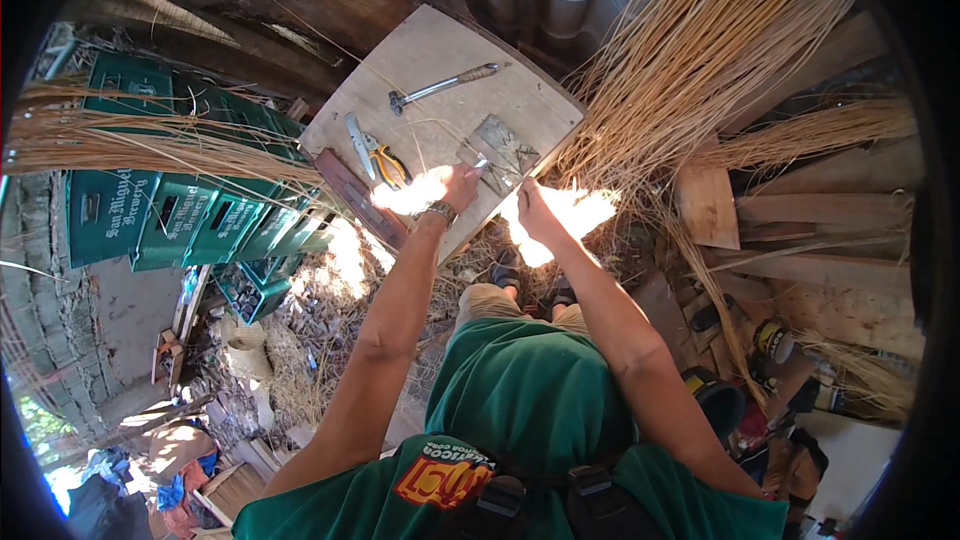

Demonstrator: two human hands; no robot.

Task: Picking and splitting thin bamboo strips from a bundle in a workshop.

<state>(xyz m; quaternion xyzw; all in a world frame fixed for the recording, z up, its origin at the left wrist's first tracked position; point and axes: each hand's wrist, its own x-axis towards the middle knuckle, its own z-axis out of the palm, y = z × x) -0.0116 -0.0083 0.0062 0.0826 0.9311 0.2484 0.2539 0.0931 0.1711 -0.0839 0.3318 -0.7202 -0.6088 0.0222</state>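
My left hand [458, 186] rests low on a wooden board tabletop [430, 50], closed around a small pale metal tool [482, 163] whose tip points at a dark, scratched flat plate [508, 145]. Just right of the plate, my right hand [537, 212] has its fingers pinched together at the board's near edge; harsh sunlight hides what they grip. Left of my left hand lie cutting pliers [378, 152] with yellow and black handles. A hammer [450, 86] with a metal head lies across the board farther back.
Long bundles of thin tan cane strips [690, 50] lean at the far right. More strips [160, 140] lie over green plastic crates [150, 215] on the left. A dark reddish wooden bar [358, 198] lies along the board's left edge. Scraps litter the ground.
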